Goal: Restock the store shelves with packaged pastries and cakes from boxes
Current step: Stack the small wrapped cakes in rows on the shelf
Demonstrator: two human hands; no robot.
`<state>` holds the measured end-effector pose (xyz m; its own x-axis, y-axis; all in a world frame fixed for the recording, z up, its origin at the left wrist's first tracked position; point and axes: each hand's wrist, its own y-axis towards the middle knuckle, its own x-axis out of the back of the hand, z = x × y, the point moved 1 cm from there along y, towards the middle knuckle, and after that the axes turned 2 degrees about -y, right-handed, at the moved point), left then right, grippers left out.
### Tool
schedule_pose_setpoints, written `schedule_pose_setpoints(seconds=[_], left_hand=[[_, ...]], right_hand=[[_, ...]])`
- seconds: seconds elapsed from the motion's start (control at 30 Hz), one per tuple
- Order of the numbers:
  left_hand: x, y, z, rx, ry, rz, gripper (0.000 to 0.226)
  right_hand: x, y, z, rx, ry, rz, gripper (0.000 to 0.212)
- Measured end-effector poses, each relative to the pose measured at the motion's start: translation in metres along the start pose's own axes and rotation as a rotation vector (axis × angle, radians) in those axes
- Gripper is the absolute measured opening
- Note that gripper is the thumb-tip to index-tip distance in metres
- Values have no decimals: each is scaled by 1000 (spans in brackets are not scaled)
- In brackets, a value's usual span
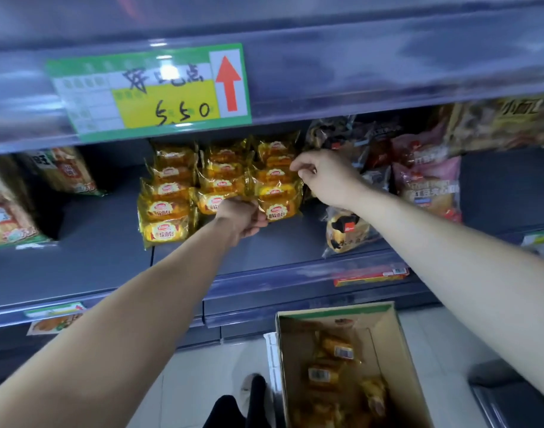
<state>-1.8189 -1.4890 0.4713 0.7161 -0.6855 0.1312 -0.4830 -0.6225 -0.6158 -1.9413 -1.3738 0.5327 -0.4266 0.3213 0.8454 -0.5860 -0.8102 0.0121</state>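
Head view. Mid shelf [104,261] holds yellow bread packs [171,208] in three rows running front to back, overlapping like tiles. Left hand [244,217] reaches in low at the gap between the middle and right rows; its fingers are curled on the wrapper edge of the front pack [280,210] of the right row. Right hand [323,176] is higher, at the right side of that same row, with thumb and forefinger closed together on the wrapper edge of an upper pack [275,176]; motion blur makes this pinch likely rather than certain. Just right of the right hand are dark snack bags [354,140] and pink bags [428,186], crowding that side of the row. A single bun pack [346,231] lies near the shelf front, below the right forearm. Left of the yellow rows, past a bare stretch of shelf, are biscuit bags [8,208]. The shelf lip above carries a green and yellow price tag [150,91] with a red arrow, overhanging the rows. On the floor, a cardboard box [391,341] stands open with more yellow packs [335,349] inside. A shoe [252,387] shows beside the box.
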Motion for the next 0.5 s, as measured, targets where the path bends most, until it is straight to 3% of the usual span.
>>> schedule_pose_setpoints(seconds=[0.1, 0.27, 0.5], left_hand=[[-6, 5, 0, -25, -36, -39, 7], [-11, -3, 5, -83, -189, -54, 15], [-9, -42, 27, -288, -221, -276, 12]], right_hand=[[4, -14, 0, -3, 15, -6, 25], [7, -44, 1, 41, -34, -21, 27], [-5, -111, -8, 107, 24, 75, 28]])
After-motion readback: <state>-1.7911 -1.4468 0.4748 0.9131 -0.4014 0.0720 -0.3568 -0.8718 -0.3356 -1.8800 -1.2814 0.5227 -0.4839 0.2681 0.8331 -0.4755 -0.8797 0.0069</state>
